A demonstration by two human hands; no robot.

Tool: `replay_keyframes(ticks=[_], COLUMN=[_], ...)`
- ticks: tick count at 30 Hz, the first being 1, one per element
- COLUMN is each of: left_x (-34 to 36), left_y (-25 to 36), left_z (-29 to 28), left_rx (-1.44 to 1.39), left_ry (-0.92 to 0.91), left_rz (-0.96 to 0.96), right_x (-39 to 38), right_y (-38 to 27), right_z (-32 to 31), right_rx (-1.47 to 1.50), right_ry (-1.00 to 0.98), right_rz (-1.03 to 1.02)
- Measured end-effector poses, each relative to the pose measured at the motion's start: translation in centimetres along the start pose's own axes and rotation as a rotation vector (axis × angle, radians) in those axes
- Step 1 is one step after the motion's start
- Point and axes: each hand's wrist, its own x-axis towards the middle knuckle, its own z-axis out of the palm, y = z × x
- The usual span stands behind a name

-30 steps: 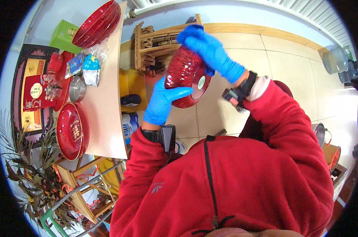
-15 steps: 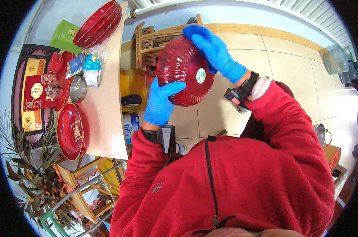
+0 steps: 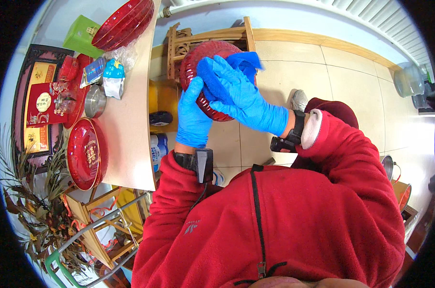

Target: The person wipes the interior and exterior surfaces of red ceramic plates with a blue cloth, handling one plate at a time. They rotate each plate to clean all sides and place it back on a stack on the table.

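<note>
A round, ribbed red bowl (image 3: 190,60) is held up in front of me over the floor, its underside partly covered. My left hand (image 3: 193,117), in a blue glove, grips the bowl's near left rim. Gloved in blue as well, my right hand (image 3: 244,98) presses a dark blue cloth (image 3: 208,79) onto the bowl's underside. One end of the cloth sticks out past the fingers at the bowl's far right. The round label seen earlier on the underside is hidden.
To the left, a table (image 3: 131,144) bears a red dish (image 3: 85,153), a metal bowl (image 3: 95,102), a blue-and-white pouch (image 3: 113,79), a green box (image 3: 84,36) and a large red bowl (image 3: 124,24). Wooden folding furniture (image 3: 210,34) leans by the wall. A radiator (image 3: 366,21) runs along it.
My right hand has come from the bowl's far edge onto its underside, and the blue cloth now shows beneath it. The bowl has shifted slightly left.
</note>
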Motion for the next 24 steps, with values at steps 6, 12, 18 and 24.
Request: replay_keyframes(ticks=[6, 12, 18, 24], left_x=[-0.4, -1.3, -0.5, -0.6], left_y=[-0.6, 1.0, 1.7, -0.4], left_z=[1.6, 2.1, 0.8, 0.9], left_rx=[0.013, 0.05, 0.027, -0.043], left_ry=[-0.001, 0.023, 0.046, -0.047], left_rz=[-0.051, 0.003, 0.042, -0.044], right_x=[1.6, 1.4, -2.0, 1.2], right_y=[3.8, 6.6, 1.2, 0.7], right_z=[-0.2, -1.3, 0.3, -0.4], right_rx=[0.138, 0.583, 0.182, -0.179], right_ry=[0.048, 0.145, -0.012, -0.085], right_rz=[0.141, 0.523, 0.366, -0.058])
